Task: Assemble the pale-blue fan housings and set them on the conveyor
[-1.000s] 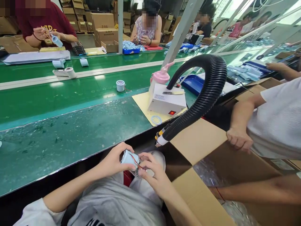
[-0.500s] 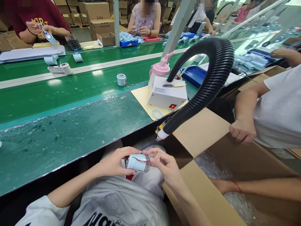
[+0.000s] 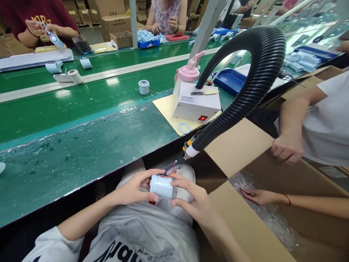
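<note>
Between my two hands, above my lap, lies a light-blue cylindrical housing (image 3: 161, 187) on its side. Its right end has a clear plastic rim (image 3: 174, 192), and thin red and dark wires (image 3: 173, 170) stick up from its top. My left hand (image 3: 137, 188) grips the left end, thumb below and fingers over the top. My right hand (image 3: 191, 194) closes on the right end by the clear rim, thumb beneath. Just beyond the hands hangs the white-and-yellow tip (image 3: 190, 150) of a black corrugated hose (image 3: 261, 76).
A white box with a lit red switch (image 3: 196, 103) stands on the green bench (image 3: 89, 156), a pink-topped bottle (image 3: 188, 72) behind it. A similar blue-white cylinder (image 3: 144, 88) sits on the conveyor. At right, a co-worker's hand (image 3: 259, 196) reaches into a cardboard box (image 3: 245, 225) holding clear plastic.
The housing has turned in my hands, so its wires now stand up on top instead of lying along its side. My right fingers have shifted round its end. The view has moved slightly.
</note>
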Demonstrator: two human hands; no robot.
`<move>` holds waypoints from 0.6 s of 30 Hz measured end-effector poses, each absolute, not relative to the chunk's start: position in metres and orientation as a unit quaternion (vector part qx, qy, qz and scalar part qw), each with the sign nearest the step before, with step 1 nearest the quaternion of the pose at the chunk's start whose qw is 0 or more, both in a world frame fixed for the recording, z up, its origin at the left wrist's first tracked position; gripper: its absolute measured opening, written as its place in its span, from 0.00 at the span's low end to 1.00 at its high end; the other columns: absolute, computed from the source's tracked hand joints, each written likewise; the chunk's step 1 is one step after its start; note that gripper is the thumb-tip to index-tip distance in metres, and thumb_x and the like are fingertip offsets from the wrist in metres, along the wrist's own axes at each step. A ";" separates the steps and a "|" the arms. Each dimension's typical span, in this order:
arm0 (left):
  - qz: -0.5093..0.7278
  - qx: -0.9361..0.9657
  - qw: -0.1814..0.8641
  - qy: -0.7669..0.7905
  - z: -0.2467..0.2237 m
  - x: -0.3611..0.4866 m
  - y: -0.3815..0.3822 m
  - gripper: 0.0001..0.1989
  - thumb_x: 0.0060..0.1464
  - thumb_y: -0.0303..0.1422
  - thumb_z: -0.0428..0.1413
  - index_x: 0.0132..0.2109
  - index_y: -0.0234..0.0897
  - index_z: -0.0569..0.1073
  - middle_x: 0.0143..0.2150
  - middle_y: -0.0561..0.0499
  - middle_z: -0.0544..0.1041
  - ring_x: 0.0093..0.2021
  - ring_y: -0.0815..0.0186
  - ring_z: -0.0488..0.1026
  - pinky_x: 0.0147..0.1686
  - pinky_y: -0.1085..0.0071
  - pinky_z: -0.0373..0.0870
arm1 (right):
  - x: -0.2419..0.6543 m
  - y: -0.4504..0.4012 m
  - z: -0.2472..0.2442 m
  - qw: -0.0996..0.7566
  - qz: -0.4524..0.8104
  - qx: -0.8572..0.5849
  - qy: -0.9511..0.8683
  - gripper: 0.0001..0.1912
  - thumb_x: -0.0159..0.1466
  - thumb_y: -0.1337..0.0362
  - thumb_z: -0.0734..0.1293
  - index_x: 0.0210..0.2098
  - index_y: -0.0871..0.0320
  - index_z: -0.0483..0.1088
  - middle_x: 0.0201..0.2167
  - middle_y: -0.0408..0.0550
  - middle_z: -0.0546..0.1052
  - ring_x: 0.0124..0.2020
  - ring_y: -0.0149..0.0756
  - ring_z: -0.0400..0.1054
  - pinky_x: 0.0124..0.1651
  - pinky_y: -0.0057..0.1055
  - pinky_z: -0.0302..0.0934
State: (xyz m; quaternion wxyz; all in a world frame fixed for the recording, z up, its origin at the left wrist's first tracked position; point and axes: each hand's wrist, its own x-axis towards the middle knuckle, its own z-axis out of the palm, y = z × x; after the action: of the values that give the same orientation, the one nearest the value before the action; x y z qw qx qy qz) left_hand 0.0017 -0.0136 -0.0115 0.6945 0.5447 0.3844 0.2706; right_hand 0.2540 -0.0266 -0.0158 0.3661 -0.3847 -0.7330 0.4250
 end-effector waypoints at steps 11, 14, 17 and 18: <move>0.283 0.714 0.550 0.327 0.000 -0.009 -0.016 0.36 0.51 0.43 0.69 0.66 0.47 0.70 0.66 0.41 0.73 0.66 0.49 0.69 0.66 0.49 0.64 | 0.245 -0.036 -0.002 0.377 0.517 -0.406 -0.652 0.21 0.61 0.49 0.77 0.48 0.52 0.78 0.49 0.53 0.82 0.50 0.48 0.77 0.48 0.37 0.76; 0.288 0.730 0.535 0.313 0.001 -0.010 -0.017 0.35 0.53 0.43 0.68 0.66 0.47 0.70 0.67 0.42 0.72 0.67 0.49 0.69 0.66 0.49 0.64 | 0.244 -0.037 0.001 0.357 0.563 -0.422 -0.614 0.23 0.60 0.46 0.76 0.49 0.52 0.77 0.48 0.52 0.80 0.45 0.45 0.78 0.46 0.35 0.76; 0.274 0.734 0.534 0.318 0.001 -0.011 -0.019 0.35 0.53 0.44 0.68 0.66 0.48 0.69 0.68 0.41 0.71 0.67 0.49 0.68 0.67 0.48 0.63 | 0.243 -0.038 0.003 0.341 0.600 -0.434 -0.579 0.26 0.59 0.43 0.76 0.49 0.53 0.76 0.46 0.52 0.79 0.39 0.42 0.78 0.39 0.32 0.75; 0.271 0.735 0.533 0.321 0.002 -0.011 -0.019 0.36 0.53 0.44 0.68 0.66 0.48 0.69 0.68 0.41 0.71 0.68 0.48 0.68 0.67 0.47 0.63 | 0.242 -0.038 0.003 0.339 0.610 -0.435 -0.569 0.27 0.59 0.42 0.76 0.48 0.54 0.76 0.45 0.52 0.79 0.37 0.42 0.77 0.36 0.31 0.74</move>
State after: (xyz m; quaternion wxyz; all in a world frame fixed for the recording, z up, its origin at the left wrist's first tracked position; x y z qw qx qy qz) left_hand -0.0112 -0.0190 0.0016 0.5329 0.7347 0.3209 0.2707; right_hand 0.2425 -0.0379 0.0027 0.3386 -0.4347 -0.5693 0.6101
